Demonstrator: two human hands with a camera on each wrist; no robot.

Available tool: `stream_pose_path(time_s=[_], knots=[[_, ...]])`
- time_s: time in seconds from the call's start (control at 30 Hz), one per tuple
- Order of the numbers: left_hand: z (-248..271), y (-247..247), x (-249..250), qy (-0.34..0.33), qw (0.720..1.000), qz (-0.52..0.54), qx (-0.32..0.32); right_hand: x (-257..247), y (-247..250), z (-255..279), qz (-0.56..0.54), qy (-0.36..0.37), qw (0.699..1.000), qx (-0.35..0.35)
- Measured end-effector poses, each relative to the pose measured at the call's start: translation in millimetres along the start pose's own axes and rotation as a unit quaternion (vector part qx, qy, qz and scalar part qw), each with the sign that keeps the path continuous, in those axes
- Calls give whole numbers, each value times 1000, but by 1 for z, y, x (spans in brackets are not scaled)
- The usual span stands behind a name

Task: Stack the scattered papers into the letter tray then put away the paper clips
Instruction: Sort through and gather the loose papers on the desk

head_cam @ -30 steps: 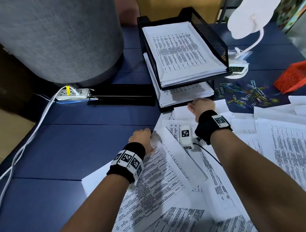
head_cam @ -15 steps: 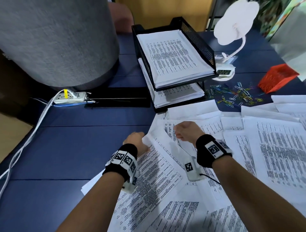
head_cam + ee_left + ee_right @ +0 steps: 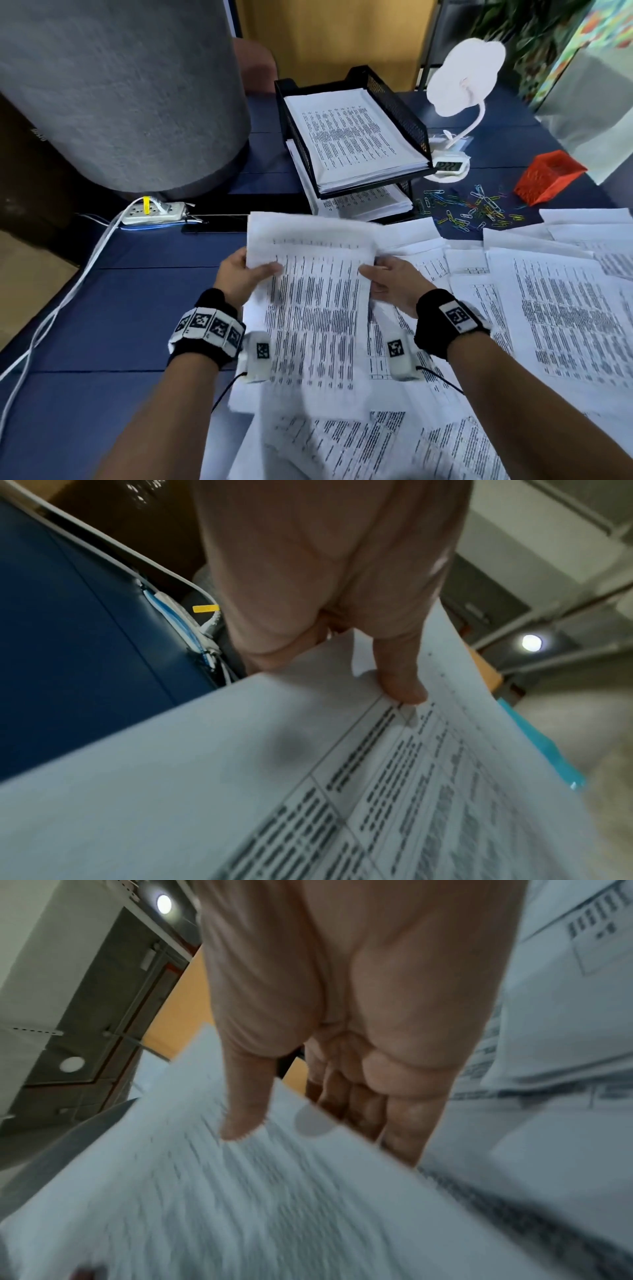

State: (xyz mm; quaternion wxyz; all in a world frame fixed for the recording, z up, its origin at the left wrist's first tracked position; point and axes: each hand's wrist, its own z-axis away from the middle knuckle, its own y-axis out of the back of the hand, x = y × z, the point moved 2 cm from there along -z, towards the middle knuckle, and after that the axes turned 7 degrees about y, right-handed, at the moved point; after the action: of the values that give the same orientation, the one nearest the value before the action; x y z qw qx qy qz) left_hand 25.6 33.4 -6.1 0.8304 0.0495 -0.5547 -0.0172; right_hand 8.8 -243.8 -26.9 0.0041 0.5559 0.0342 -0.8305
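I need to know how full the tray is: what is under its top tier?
Under the top tier of the letter tray, a second stack of printed papers lies in the lower tier. Only its front edge shows; the rest is covered, so its full depth cannot be seen.

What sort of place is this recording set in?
Most likely an office desk: a black mesh letter tray stacked with printed sheets, coloured paper clips scattered on the blue desktop, and a white desk lamp.

Letter tray at far centre of tabletop, paper stacks in both tiers. Paper clips lie right of tray; basket farther right, lamp behind clips. Loose papers cover near right; power strip far left.
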Motion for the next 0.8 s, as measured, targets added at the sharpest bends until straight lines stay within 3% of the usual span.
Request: stream_pose_path(time_s=[0.1,0.2,0.4,0.57,0.8], knots=[[6,1,18,-42,994,92,29,0,-14,4,0,-1,1000,-18],[8,3,27,-61,989,128,48,-10,-24,2,30,42,998,28],[14,5,25,-103,983,-3,153,-57,-56,3,19,186,979,80],[23,4,43,-174,960,11,218,-78,-79,6,37,278,955,100],[19,13,18,-131,966,51,218,-62,-85,0,65,225,968,85]])
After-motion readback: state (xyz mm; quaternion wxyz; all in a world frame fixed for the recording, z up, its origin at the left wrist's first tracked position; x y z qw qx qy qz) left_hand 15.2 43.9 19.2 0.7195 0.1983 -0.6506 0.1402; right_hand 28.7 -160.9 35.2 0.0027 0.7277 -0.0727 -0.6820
